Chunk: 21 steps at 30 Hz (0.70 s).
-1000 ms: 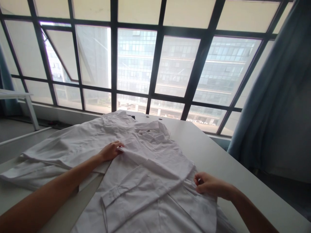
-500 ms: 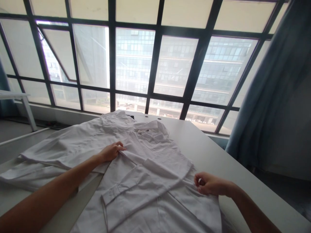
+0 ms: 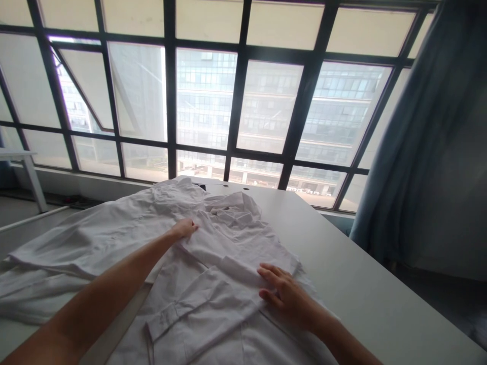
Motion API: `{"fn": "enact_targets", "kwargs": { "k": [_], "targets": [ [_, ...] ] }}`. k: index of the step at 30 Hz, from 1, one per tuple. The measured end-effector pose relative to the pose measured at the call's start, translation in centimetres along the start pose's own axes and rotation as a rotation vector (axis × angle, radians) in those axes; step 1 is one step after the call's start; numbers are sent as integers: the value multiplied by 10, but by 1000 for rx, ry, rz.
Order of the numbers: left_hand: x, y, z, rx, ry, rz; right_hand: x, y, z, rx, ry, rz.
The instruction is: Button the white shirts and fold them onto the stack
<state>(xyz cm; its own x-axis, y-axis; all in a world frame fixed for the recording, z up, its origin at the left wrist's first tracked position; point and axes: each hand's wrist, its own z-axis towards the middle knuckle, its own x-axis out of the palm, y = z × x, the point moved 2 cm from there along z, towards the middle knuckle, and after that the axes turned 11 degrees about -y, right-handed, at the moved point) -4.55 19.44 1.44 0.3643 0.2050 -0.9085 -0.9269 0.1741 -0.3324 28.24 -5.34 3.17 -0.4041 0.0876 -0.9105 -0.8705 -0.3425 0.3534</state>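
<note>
Readable text: none anywhere in view.
Front shirt (image 3: 243,246): no lettering can be made out, from collar (image 3: 245,205) to cuff (image 3: 162,320).
Left shirt (image 3: 95,235): no brand or number legible on the cloth.
Small black thing (image 3: 200,187): too small to tell whether it bears a mark.
Table (image 3: 335,274): nothing to read on the visible top.
Building outside (image 3: 205,96): too hazy through the window for any sign.
Cars (image 3: 312,191): too small and blurred for plates.

Hazy daylight glares through the windows (image 3: 205,101), leaving the curtain (image 3: 403,177) dim.
</note>
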Motion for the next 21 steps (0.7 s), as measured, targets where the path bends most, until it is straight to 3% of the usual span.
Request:
{"fn": "enact_targets", "kwargs": {
  "k": [7,10,13,16,18,21],
  "targets": [
    [4,-6,-9,-51,-124,125,7,-6,5,15,106,-100],
    [3,-17,-19,7,-170,159,9,-9,5,4,110,-102],
    [7,-31,-27,180,-228,178,12,-14,6,-7,100,-106],
    [19,-35,-28,333,-55,189,15,-18,7,-4,78,-107],
    [26,-32,-27,333,79,196,16,-19,7,11,75,-102],
    [24,-34,-30,321,92,196,18,-19,8,23,75,-98]
  ]
}}
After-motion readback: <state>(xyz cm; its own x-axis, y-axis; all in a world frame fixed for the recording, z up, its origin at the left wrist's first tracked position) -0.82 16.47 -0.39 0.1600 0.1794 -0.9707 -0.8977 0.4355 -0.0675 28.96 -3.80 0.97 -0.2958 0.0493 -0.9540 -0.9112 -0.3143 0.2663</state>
